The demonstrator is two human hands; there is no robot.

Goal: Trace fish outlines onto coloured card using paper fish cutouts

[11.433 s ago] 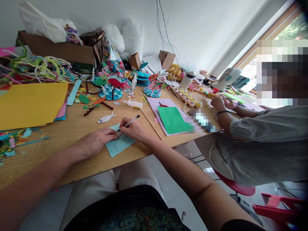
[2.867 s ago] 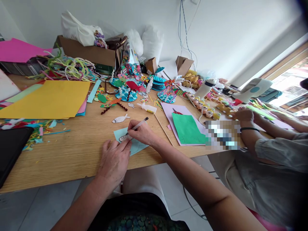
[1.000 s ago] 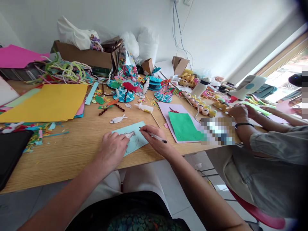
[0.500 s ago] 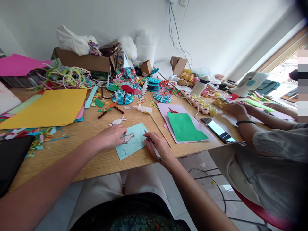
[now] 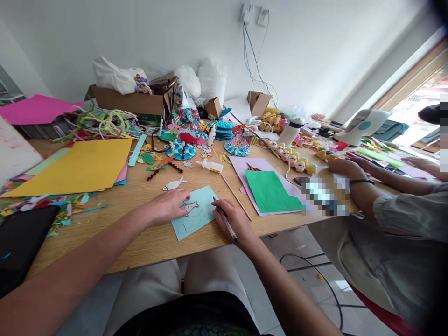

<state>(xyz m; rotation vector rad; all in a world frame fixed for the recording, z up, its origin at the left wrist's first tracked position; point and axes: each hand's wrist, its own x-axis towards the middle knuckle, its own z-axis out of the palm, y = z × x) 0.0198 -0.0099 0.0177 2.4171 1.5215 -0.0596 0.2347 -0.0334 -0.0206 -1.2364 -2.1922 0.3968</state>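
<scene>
A pen (image 5: 229,226) is gripped between the fingers of my right hand (image 5: 235,219), its tip near the right edge of a light blue sheet of paper (image 5: 209,192). On that sheet a fish outline (image 5: 191,224) is drawn in dark line. Just above the outline lies a small patterned fish cutout (image 5: 191,208). My left hand (image 5: 171,204) rests flat, fingertips touching the cutout's left end and the sheet. Beyond the left hand, a white fish cutout (image 5: 174,184) lies on the wooden table (image 5: 154,242).
A glue bottle (image 5: 210,166) and a thin wooden stick (image 5: 236,197) lie beyond the sheet. Green paper (image 5: 271,191) rests on lilac paper to the right; yellow paper (image 5: 73,163) is at left. Decorated blue discs (image 5: 182,150) stand farther back. Another person's arm (image 5: 364,191) reaches in from the right.
The camera view has tilted up slightly, so the tabletop sits lower in the picture. A curved line now shows behind the drawn fish's head. Both hands keep nearly the same places.
</scene>
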